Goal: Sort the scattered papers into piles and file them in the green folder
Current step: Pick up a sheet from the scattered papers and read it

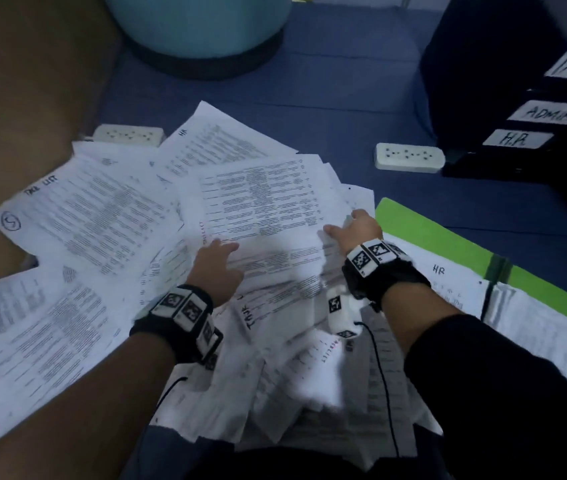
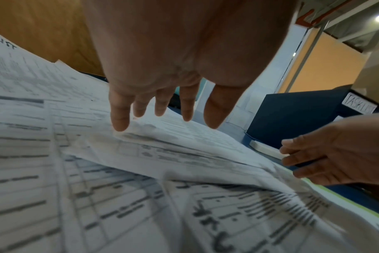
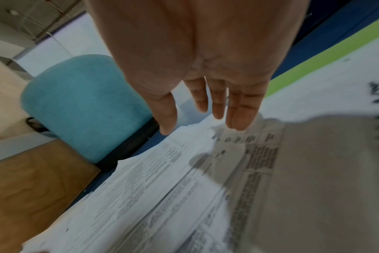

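Observation:
Many printed white papers (image 1: 102,216) lie fanned and overlapping across the blue surface; some carry handwritten headings such as "HR" and "Task list". My left hand (image 1: 221,258) hovers with straight, spread fingers (image 2: 119,119) at the lower left of the topmost sheet (image 1: 268,202). My right hand (image 1: 351,226) reaches the same sheet's right edge with straight fingers (image 3: 238,118). Neither hand grips anything. The green folder (image 1: 424,226) lies open at the right, with a sheet marked "HR" (image 1: 448,282) on it. Whether the fingertips touch the paper is unclear.
A black file rack (image 1: 517,133) with labels "Task", "Admin" and "HR" stands at the far right. Two white power strips (image 1: 410,157) (image 1: 129,135) lie beyond the papers. A teal stool (image 1: 199,26) stands behind, and brown wood (image 1: 25,116) runs along the left.

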A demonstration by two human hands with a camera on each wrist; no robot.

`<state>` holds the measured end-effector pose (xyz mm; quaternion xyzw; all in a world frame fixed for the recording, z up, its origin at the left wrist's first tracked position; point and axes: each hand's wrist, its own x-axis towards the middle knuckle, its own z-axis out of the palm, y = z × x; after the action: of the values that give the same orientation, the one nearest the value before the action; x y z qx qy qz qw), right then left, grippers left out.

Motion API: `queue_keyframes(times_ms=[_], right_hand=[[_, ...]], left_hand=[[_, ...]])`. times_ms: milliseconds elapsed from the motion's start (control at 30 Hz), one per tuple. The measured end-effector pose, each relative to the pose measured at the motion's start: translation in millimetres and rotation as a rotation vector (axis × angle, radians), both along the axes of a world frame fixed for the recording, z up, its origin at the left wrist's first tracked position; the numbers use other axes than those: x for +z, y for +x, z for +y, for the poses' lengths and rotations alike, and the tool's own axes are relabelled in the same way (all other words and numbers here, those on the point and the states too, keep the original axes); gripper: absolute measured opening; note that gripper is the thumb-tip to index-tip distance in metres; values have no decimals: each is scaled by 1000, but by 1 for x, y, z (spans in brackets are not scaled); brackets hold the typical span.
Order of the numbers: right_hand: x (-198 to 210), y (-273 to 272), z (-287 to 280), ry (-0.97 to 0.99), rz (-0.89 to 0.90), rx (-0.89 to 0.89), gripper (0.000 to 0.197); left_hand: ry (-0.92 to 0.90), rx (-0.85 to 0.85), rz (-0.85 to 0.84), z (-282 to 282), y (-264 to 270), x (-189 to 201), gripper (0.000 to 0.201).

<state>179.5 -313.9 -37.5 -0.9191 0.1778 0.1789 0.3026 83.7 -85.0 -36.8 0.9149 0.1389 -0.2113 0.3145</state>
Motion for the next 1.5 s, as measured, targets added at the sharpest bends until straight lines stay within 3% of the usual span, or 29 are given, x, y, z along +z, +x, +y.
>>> queue_keyframes(times_ms=[167,267,433,533,600,667,833,900,967,1033,1100,1133,1233,1300,1400,1500], right_hand=[[-16,26,19,-177,69,-75,79],[-25,26,28,-182,99,-68,80],[-23,17,30,-247,-99,-30,31],[-11,6,22,-204,-275,31,19],[-1,0,12,-74,-418,-8,14],[19,-7,0,136,-469,-56,22],[82,-27,-22,549,-348,75,29],[90,-30,-20,648,-294,121,28],[85,-28,-13,711,-236,110,26],[67,-25,-6,733,-165,65,16],[44,-17,1,676,-150,-31,7],[31,-11,4,551,-158,-67,9],[-1,4,20,-34,-11,-2,59],[-11,7,34,-249,73,35,74],[-18,8,46,-290,104,-6,70],[-21,7,44,-246,38,-22,49]], left_hand=[[8,-81,-8,9,-3,-8,50],[-18,-61,10,12,-9,-14,48],[-94,-32,-7,19,-17,-16,45],[-93,-21,-22,20,-20,-9,42],[-134,12,-43,21,-20,0,44],[-193,65,-97,24,-18,14,50],[-291,204,-347,40,7,61,84],[-371,206,-352,41,16,76,97],[-408,190,-276,41,21,78,86],[-281,189,-238,46,18,65,53],[-213,227,-230,53,12,51,37],[-222,259,-220,57,7,45,34],[-216,292,-200,70,-2,32,21],[-199,297,-202,77,-4,28,10],[-189,315,-182,84,-4,26,14],[-165,305,-177,86,-2,28,26]])
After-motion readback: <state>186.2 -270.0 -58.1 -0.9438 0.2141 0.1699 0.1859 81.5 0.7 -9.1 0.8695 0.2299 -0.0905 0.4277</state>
